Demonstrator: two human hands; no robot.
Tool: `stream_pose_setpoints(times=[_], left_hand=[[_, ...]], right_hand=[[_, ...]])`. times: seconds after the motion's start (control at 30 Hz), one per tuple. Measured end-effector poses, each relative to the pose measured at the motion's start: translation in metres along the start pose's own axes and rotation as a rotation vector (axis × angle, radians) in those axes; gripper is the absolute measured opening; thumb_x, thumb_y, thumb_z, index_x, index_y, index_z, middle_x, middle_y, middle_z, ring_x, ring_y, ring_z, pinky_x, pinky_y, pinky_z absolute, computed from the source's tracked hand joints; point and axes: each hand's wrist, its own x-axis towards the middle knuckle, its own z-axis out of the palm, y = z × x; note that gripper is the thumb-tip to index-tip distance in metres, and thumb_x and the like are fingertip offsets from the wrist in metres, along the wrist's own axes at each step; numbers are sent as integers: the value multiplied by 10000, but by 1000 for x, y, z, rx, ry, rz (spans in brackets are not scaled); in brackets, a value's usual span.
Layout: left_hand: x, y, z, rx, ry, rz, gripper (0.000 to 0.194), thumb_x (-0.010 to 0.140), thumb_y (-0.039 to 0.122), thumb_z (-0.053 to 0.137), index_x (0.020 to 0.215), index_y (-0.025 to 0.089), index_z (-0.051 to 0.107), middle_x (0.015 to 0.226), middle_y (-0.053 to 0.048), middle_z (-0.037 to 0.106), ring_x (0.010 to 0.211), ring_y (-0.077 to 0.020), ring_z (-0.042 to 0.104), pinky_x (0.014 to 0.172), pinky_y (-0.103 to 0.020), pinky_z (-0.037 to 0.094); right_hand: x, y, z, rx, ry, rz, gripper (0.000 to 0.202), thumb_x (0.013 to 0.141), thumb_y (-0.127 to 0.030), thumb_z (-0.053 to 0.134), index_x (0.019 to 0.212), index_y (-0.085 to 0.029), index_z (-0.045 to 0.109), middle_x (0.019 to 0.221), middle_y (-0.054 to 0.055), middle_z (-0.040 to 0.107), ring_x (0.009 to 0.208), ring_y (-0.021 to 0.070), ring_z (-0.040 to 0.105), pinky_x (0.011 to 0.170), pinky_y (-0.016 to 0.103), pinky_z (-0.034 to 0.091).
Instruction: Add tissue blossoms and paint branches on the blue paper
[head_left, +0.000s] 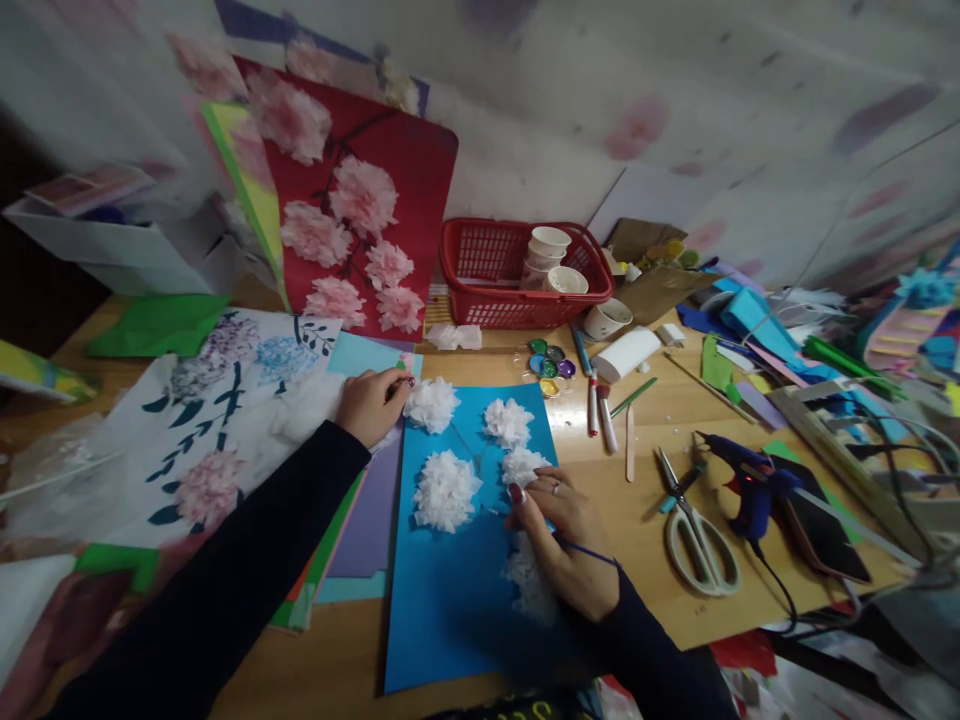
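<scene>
Blue card (pixel 442 620) flat on the worktop (pixel 637 520), with white flowers (pixel 445 490) in two columns; thin brush (pixel 589 551) gripped in the nearly closed right hand (pixel 566 535), tip low over the card between the flowers; left hand (pixel 369 405) curled at the card's upper left, fingertips at the edge of the top-left bloom, grip hard to tell; paints (pixel 550 369) beyond the card; scissors (pixel 681 500) and glue gun (pixel 750 475) off to the right.

Going clockwise around the right hand (pixel 566 540): scissors (pixel 684 510) block 3, glue gun (pixel 754 490) right past them. White paper flowers (pixel 446 490) clog 9 to 11. Bare blue card (pixel 442 610) at 8, so there's room to slide through.
</scene>
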Motion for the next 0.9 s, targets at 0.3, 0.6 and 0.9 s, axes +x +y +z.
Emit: stream_pose_setpoints(times=[0.3, 0.6, 0.9], left_hand=[[0, 1, -1, 10, 15, 5, 303, 854, 315, 471, 989, 208, 720, 805, -47, 733, 755, -204, 621, 715, -295, 412], [0, 0, 0, 3, 17, 5, 304, 849, 312, 477, 998, 212, 721, 798, -42, 733, 771, -210, 624, 713, -299, 407], [0, 2, -2, 0, 13, 9, 289, 842, 295, 480, 976, 215, 723, 784, -40, 731, 758, -209, 620, 706, -301, 406]], right_hand=[[15, 4, 4, -66, 26, 28, 372, 977, -273, 412, 709, -189, 655, 672, 18, 663, 675, 152, 607, 770, 332, 383], [20, 4, -1, 40, 64, 146, 504, 990, -366, 364, 622, -208, 669, 579, -4, 658, 588, 136, 610, 887, 357, 387], [25, 3, 0, 77, -5, 216, 592, 993, -402, 349, 512, -199, 629, 469, -21, 602, 484, 104, 574, 949, 353, 366]])
